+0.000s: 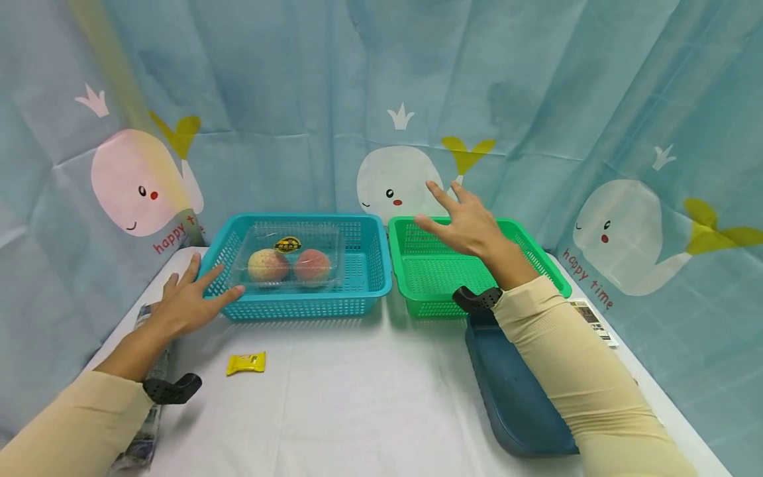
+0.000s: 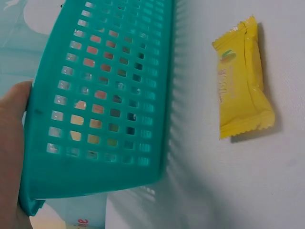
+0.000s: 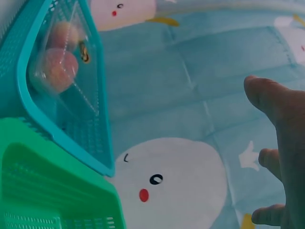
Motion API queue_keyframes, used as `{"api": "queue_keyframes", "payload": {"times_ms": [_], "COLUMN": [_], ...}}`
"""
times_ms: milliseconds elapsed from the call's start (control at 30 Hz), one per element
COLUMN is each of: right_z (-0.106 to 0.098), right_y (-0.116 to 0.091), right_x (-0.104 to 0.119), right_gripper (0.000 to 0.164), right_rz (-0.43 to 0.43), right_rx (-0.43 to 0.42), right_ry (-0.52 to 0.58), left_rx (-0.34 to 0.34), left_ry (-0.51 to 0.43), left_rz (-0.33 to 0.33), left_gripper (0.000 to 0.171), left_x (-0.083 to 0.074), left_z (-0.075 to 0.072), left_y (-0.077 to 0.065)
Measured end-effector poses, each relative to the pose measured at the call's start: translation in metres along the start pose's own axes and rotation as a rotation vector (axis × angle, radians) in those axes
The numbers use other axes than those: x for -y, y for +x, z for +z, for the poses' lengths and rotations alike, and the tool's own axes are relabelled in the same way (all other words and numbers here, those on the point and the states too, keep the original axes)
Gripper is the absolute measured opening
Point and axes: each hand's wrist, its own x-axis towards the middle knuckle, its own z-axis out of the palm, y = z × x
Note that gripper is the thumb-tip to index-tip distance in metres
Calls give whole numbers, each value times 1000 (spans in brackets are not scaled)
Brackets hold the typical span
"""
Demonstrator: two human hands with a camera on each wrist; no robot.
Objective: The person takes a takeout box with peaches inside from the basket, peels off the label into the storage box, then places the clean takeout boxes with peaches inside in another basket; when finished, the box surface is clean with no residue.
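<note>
My left hand [image 1: 187, 301] is spread at the left front corner of the blue basket [image 1: 310, 306]. In the left wrist view its thumb [image 2: 16, 98] lies along the rim; I cannot tell whether it presses there. Inside that basket sits a clear plastic box [image 1: 334, 242] with two peaches [image 1: 268, 265] under its lid and a black-and-gold label. My right hand [image 1: 467, 222] hovers above the green basket [image 1: 438, 273], fingers apart and holding nothing. On the white cloth, in front of the blue basket, lies a small yellow wrapped packet [image 2: 243, 81].
A dark blue tray [image 1: 507, 384] stands at the right, partly beneath my right forearm. Along the left edge, a dark plastic-wrapped item [image 1: 143, 437] is partly covered by my left arm. A printed sheet [image 1: 596, 321] lies at the right edge. Whale-patterned curtains [image 1: 286, 99] enclose the table.
</note>
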Motion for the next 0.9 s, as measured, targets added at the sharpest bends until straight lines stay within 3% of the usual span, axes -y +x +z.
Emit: {"api": "queue_keyframes", "payload": {"times_ms": [233, 700, 900], "right_z": [16, 53, 73], "right_y": [12, 31, 38], "right_x": [10, 42, 57], "right_gripper": [78, 69, 67], "right_rz": [-7, -35, 0], "right_rx": [22, 28, 54], "right_ry": [65, 354, 428], "left_rx": [-8, -19, -10], "left_ry": [-15, -46, -55], "left_rz": [-4, -28, -33], "left_gripper": [97, 99, 99], "left_x": [5, 4, 3], "left_z": [3, 5, 6], "left_y": [2, 1, 2]}}
